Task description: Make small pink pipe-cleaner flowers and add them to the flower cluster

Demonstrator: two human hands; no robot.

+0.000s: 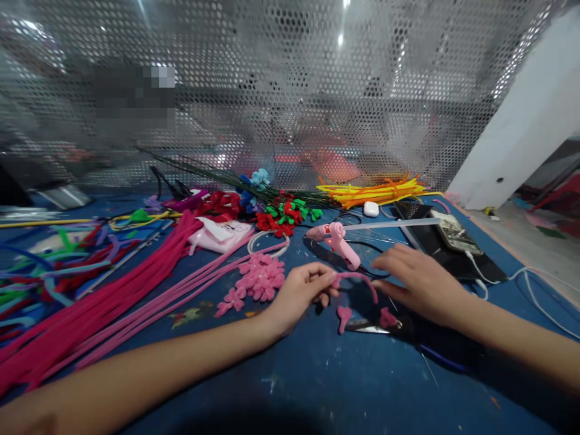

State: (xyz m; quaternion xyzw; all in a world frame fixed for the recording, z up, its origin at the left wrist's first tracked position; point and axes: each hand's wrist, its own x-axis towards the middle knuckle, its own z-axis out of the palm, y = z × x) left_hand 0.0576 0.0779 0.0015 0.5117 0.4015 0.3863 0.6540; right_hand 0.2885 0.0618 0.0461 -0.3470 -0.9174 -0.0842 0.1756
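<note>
Arching rightward: pink fuzzy stem (361, 276)

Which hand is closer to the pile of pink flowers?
Left. The left hand is close beside the pink flowers; the right hand is farther off, near the free end of the curved pink strip.

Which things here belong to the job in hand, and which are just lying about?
Likely for the job: pink fuzzy stem in the left hand, pink flowers, glue gun, scissors.

Probably just lying about: white case, plugged-in device.
</note>
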